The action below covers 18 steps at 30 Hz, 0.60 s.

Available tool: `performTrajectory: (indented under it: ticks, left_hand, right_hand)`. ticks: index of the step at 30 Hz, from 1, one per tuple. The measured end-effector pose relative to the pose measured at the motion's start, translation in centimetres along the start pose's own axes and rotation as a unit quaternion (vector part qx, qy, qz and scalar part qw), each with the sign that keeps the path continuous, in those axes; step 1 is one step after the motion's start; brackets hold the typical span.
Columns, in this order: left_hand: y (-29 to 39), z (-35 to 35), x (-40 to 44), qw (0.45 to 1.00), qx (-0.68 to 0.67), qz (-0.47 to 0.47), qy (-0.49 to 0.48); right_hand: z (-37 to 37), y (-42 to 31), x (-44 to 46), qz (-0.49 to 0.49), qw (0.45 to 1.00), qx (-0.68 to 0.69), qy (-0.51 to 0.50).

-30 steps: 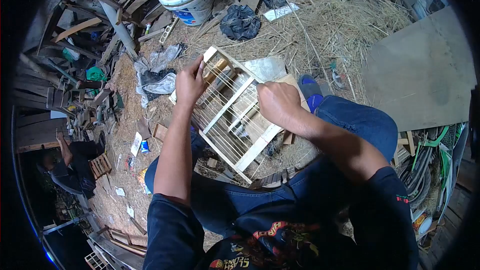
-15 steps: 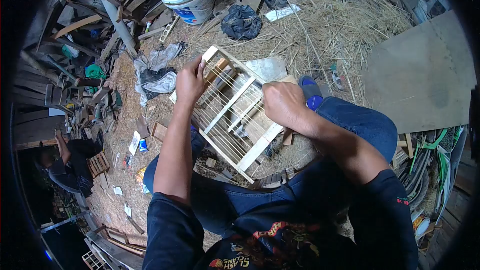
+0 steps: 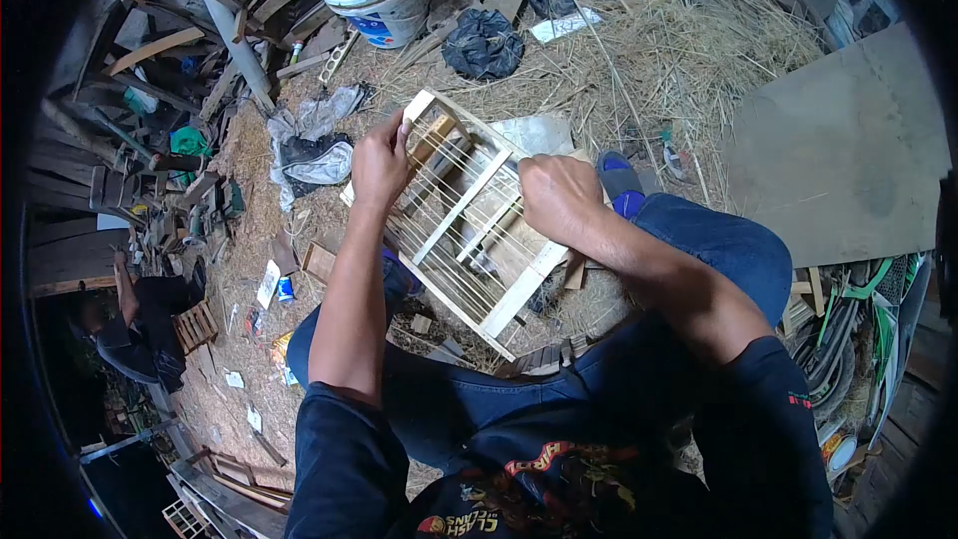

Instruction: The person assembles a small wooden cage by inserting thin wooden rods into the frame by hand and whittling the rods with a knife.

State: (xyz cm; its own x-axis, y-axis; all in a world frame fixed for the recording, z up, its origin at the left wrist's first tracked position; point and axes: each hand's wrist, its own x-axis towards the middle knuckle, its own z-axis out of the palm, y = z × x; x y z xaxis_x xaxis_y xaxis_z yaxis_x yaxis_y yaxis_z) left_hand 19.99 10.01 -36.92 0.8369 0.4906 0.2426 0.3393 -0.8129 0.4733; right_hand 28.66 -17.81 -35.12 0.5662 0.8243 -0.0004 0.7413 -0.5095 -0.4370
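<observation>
A wooden cage [image 3: 463, 206] with thin light-coloured rods across its frame is held tilted between my legs. My left hand [image 3: 380, 162] is closed around the upper left corner of its frame, thumb along the outer piece. At the cage's right side my right hand [image 3: 557, 192] is curled into a fist, knuckles up. Whatever lies inside those fingers is hidden from this angle. One short crossbar runs through the middle of the cage, and a wider light board [image 3: 524, 289] forms its near right end.
Straw and shavings cover the ground. A white bucket [image 3: 374, 5] and a black plastic bag [image 3: 483, 44] lie ahead. Scrap wood [image 3: 160, 55] is piled at left, near a seated person [image 3: 140, 324]. A large flat board [image 3: 838, 145] stands at right.
The near end of the cage has shifted slightly right and up. My right hand has moved a little left and upward; my left hand keeps its place on the corner.
</observation>
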Motion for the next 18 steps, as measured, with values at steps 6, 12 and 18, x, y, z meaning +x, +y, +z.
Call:
performTrajectory:
  ticks: [6,12,18]
  left_hand:
    - [0.1,0.0,0.0,1.000,0.007,-0.008,-0.005]
    - [-0.1,0.1,0.4,1.000,0.021,0.006,-0.013]
    - [1.2,0.4,1.3,0.996,0.058,-0.068,-0.028]
  right_hand:
    - [0.7,0.1,0.3,-0.002,1.000,-0.001,0.011]
    - [-0.2,0.6,0.4,-0.004,1.000,-0.017,0.002]
    - [-1.5,1.3,-0.6,0.003,0.998,-0.031,-0.051]
